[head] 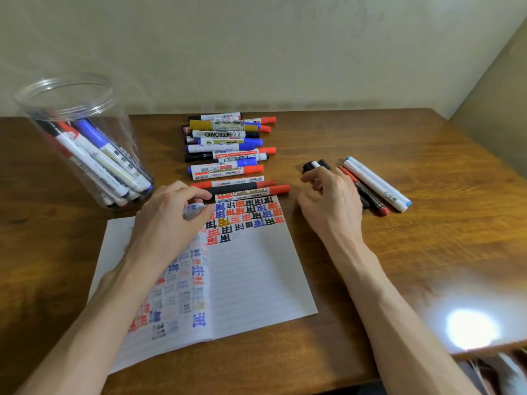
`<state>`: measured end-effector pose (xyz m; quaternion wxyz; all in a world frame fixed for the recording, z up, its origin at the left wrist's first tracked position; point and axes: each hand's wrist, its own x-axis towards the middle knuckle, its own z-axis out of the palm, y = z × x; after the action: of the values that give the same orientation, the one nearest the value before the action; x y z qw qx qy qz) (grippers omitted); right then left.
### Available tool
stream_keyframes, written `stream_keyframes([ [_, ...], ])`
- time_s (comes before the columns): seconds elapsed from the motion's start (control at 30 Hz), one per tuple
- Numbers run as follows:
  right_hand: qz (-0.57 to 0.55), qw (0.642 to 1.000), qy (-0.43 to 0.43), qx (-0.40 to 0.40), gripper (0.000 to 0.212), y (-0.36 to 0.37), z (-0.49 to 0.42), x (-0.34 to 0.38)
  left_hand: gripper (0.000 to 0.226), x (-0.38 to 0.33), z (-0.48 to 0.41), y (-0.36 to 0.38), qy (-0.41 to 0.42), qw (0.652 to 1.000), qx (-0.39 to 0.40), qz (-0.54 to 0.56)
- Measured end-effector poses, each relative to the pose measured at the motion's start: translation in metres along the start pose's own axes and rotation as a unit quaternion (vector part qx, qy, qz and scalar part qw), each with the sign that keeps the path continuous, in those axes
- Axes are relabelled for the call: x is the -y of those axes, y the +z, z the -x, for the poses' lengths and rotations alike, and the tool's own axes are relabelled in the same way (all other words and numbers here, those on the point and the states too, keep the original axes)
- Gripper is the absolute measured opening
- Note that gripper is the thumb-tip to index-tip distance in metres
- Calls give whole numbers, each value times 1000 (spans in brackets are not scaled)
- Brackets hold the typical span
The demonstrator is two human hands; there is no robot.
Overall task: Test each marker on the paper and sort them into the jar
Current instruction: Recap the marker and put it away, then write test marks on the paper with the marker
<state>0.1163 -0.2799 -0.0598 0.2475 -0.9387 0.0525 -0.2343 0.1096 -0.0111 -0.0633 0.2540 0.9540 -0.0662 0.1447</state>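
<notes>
Glossy wooden table [370,138] (glare-lit), clear plastic jar [57,101], matt lined paper [256,280]

jar [82,143] left of marker row [228,155], paper [228,280] before row, loose markers [376,186] right, all on table [427,238]

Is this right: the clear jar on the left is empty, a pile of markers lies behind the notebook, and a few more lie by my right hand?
No: the head view shows the clear jar holding several markers. The pile of markers does lie behind the notebook, and a few more markers by the right hand.
</notes>
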Motion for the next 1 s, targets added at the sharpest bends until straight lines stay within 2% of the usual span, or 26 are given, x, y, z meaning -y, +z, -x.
stream_keyframes([
  [0.2, -26, 990, -121, 67, 26, 19, 5, 8, 26, 0, 1, 0, 5, 1000, -4, -4],
  [0.43, -35, 993, -108, 41, 13, 17, 0, 10, 23, 2, 1, 1, 19, 1000, -12, -1],
  [0.53, -88, 989, -118, 33, 12, 12, 2, 15, 24, 1, 2, -1, 33, 999, -20, 5],
  [0.6, -150, 983, -95, 52, 13, 8, 2, 20, 23, -1, 3, -3, 49, 998, -37, 12],
  [0.7, -253, 963, -62, 71, 14, 5, 5, 25, 21, -6, 5, -8, 68, 995, -62, 36],
  [0.8, -358, 929, -47, 87, 11, 3, 9, 31, 30, -9, 7, -12, 73, 990, -60, 105],
  [0.9, -397, 905, -42, 149, 16, 5, 13, 36, 33, -16, 10, -16, 66, 979, -58, 185],
  [1.0, -408, 881, -62, 231, 13, 9, 18, 41, 37, -21, 12, -17, 71, 970, -46, 226],
])
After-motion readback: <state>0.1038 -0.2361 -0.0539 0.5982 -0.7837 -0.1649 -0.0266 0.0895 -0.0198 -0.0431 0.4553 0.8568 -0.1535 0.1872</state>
